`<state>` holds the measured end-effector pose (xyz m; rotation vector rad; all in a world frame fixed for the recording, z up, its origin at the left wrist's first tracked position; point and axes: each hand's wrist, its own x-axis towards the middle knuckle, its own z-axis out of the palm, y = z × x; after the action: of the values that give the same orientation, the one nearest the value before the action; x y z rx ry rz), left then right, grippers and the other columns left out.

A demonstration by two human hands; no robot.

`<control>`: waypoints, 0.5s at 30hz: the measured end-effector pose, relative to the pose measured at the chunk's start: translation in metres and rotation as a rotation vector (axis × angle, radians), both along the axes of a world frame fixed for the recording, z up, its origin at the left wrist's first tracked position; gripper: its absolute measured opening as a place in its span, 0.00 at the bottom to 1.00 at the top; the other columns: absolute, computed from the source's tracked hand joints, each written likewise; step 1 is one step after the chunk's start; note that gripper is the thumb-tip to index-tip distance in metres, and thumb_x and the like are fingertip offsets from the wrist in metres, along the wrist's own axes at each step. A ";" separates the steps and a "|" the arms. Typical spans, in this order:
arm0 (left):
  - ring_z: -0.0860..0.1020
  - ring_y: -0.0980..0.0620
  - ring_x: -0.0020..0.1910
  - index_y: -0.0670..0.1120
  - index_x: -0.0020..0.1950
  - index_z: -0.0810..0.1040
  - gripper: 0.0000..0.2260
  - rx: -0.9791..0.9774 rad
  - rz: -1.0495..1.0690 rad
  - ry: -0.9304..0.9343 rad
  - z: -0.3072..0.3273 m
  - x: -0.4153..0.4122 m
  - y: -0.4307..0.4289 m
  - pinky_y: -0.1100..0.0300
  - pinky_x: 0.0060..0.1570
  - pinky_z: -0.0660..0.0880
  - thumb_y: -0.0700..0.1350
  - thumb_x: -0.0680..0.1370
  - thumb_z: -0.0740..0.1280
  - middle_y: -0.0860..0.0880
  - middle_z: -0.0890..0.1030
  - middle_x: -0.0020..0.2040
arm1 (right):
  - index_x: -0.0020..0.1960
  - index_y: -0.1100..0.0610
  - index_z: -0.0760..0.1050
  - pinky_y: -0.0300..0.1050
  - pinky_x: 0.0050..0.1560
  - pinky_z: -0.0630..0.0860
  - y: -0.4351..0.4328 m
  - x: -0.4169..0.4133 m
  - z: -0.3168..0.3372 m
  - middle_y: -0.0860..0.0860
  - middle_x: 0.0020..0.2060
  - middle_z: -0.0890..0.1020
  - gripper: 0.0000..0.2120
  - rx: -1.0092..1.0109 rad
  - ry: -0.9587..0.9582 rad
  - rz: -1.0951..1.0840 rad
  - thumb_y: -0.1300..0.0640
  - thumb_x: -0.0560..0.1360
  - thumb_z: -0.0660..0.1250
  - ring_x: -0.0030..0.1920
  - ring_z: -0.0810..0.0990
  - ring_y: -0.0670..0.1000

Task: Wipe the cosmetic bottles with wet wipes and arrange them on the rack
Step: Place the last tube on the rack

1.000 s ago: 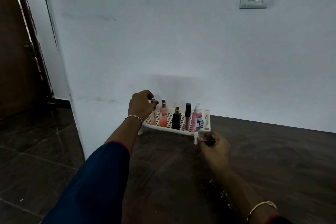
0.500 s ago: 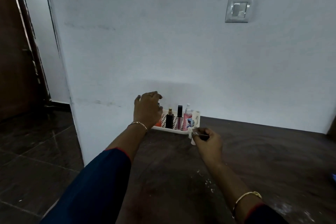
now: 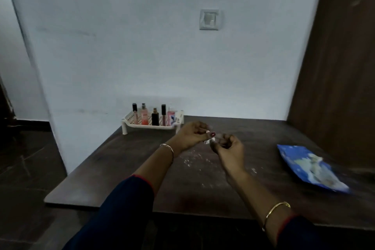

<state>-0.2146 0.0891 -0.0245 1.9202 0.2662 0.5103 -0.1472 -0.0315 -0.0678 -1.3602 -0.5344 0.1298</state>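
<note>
A white perforated rack [image 3: 129, 124] stands against the wall at the table's back left. Several cosmetic bottles stand upright on it: a black-capped gloss tube [image 3: 134, 115], an orange-pink spray [image 3: 144, 118], a black bottle with a gold cap [image 3: 155, 118], a dark gloss tube [image 3: 163, 115] and a pink spray [image 3: 171, 118]. In front of the rack my left hand [image 3: 192, 135] pinches a small white wet wipe [image 3: 207, 141]. My right hand [image 3: 229, 149] meets it, fingers curled on a small dark bottle that is mostly hidden.
A blue wet-wipe pack [image 3: 308, 166] lies on the dark wooden table [image 3: 125, 180] at the right. White crumbs dot the tabletop near my hands. A brown wooden panel [image 3: 341, 67] rises at the right and a switch plate [image 3: 209, 19] is on the wall.
My left hand has left the rack and come to the right hand in front of it. The view has swung right, bringing the blue pack into sight.
</note>
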 end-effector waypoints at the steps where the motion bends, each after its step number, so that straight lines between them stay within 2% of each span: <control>1: 0.81 0.57 0.41 0.37 0.57 0.78 0.14 -0.023 -0.026 -0.011 -0.001 0.003 -0.016 0.68 0.43 0.77 0.38 0.72 0.72 0.42 0.82 0.46 | 0.43 0.57 0.76 0.49 0.47 0.78 -0.016 0.000 -0.001 0.54 0.38 0.82 0.10 0.014 0.005 -0.013 0.70 0.69 0.71 0.41 0.81 0.51; 3: 0.80 0.61 0.35 0.36 0.55 0.78 0.13 -0.066 -0.077 -0.027 -0.003 0.010 -0.044 0.70 0.36 0.76 0.35 0.72 0.71 0.45 0.81 0.41 | 0.43 0.60 0.76 0.47 0.45 0.78 -0.045 0.002 -0.003 0.55 0.37 0.81 0.09 0.035 0.004 -0.048 0.72 0.69 0.70 0.38 0.80 0.50; 5: 0.81 0.60 0.36 0.39 0.51 0.80 0.09 -0.138 -0.147 -0.026 -0.007 0.019 -0.076 0.67 0.39 0.78 0.34 0.72 0.71 0.46 0.82 0.42 | 0.45 0.63 0.77 0.40 0.40 0.77 -0.079 0.008 -0.007 0.56 0.36 0.81 0.07 0.043 -0.004 -0.084 0.71 0.69 0.70 0.36 0.79 0.48; 7: 0.81 0.57 0.39 0.42 0.50 0.80 0.08 -0.207 -0.201 -0.022 -0.011 0.027 -0.108 0.65 0.43 0.79 0.35 0.73 0.70 0.46 0.82 0.43 | 0.43 0.61 0.78 0.35 0.36 0.75 -0.115 0.013 -0.010 0.56 0.35 0.81 0.05 0.070 0.018 -0.126 0.68 0.70 0.71 0.33 0.78 0.45; 11: 0.81 0.58 0.38 0.41 0.54 0.79 0.10 -0.252 -0.291 0.021 -0.027 0.048 -0.169 0.66 0.40 0.79 0.36 0.73 0.70 0.48 0.83 0.42 | 0.41 0.59 0.76 0.34 0.38 0.77 -0.188 0.023 -0.023 0.52 0.32 0.80 0.07 0.157 0.087 -0.173 0.70 0.71 0.70 0.32 0.78 0.44; 15: 0.81 0.57 0.38 0.43 0.48 0.79 0.07 -0.277 -0.405 0.075 -0.060 0.073 -0.239 0.63 0.42 0.79 0.33 0.73 0.69 0.49 0.83 0.40 | 0.44 0.63 0.77 0.35 0.38 0.76 -0.267 0.033 -0.056 0.50 0.29 0.79 0.05 0.132 0.130 -0.263 0.70 0.71 0.69 0.30 0.78 0.44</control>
<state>-0.1417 -0.1503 -0.0847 1.6655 -0.0083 0.1233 -0.1145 -0.2987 -0.1234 -1.2711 -0.2476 -0.0315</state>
